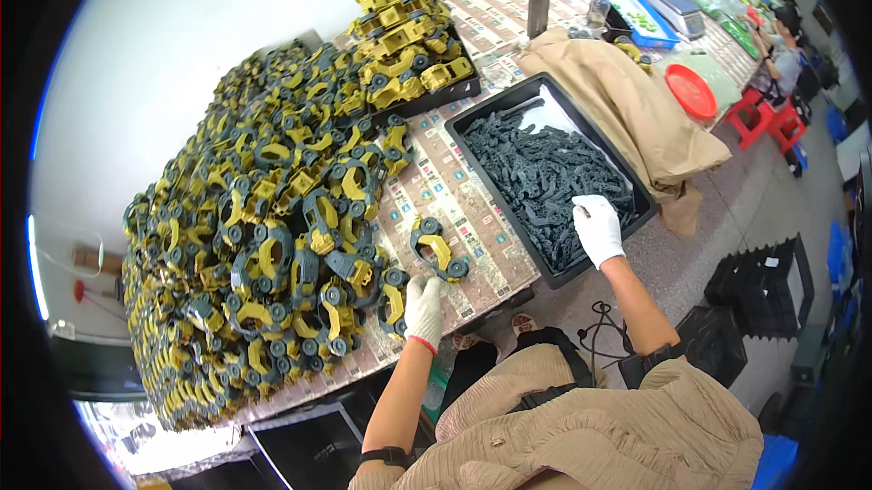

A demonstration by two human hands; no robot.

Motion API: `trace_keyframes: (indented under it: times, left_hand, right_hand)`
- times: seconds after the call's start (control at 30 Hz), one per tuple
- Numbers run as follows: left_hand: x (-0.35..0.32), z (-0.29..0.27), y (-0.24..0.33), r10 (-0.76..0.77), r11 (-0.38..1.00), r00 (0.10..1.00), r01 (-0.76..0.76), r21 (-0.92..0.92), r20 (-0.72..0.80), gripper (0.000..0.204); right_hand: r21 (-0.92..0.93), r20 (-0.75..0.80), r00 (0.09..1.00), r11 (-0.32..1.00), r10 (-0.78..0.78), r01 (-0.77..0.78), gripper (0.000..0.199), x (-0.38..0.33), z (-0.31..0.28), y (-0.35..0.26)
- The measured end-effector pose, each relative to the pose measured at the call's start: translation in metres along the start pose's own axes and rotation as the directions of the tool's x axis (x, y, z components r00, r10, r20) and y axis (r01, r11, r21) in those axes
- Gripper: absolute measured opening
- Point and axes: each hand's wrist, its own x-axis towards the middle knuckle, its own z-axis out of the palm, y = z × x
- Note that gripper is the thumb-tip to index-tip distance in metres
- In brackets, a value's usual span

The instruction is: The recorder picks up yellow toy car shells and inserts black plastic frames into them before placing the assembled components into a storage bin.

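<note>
- Left hand (423, 311), in a white glove with a red cuff: over the near edge of the counter (498, 265), just beside the closest toy vehicles of the pile. Fingers point away from the body; cannot tell whether they grip a piece.
- Right hand (599, 230), white glove: over the near right part of a black tray (500, 205). Fingers bent, down at the contents; grip on a part cannot be made out.
- Dark grey parts (538, 174): small, jumbled, covering most of the tray floor; a white sheet shows at the far end.
- Single toy vehicle (436, 246), yellow and dark grey: on the counter between pile and tray, near the left fingertips, apart from the tray.
- Pile of toy vehicles (295, 183), same colours: heaped across the left side.
- Second black tray (459, 90): beyond the pile, loaded high with yellow vehicle bodies.
- Brown sheet (604, 95): crumpled, along the right side of the parts tray.
- Red dish (690, 91): farther right, beyond the sheet.
</note>
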Motion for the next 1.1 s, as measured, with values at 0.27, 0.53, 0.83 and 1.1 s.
trace_keyframes:
  times: [0.27,0.53,0.83,1.1]
  left_hand:
    - [0.02,-0.004,0.029,0.591,0.541,0.766,-0.609,0.58,0.254,0.035]
    - [0.017,-0.005,0.029,0.601,0.573,0.781,-0.569,0.589,0.169,0.039]
    - [0.018,0.011,0.046,0.635,0.388,0.754,-0.497,0.776,0.166,0.037]
    - [0.058,0.003,0.034,0.715,0.355,0.688,-0.511,0.783,0.125,0.033]
  right_hand:
    - [-0.2,0.122,0.988,0.973,-0.091,0.114,0.017,0.037,0.041,-0.043]
    - [-0.433,0.334,0.916,0.899,0.223,-0.061,0.029,0.083,0.077,-0.054]
    - [-0.013,0.163,0.985,0.999,0.048,-0.047,0.021,0.1,0.054,-0.001]
    - [0.61,0.61,0.766,0.497,0.203,-0.617,0.013,0.04,-0.001,-0.037]
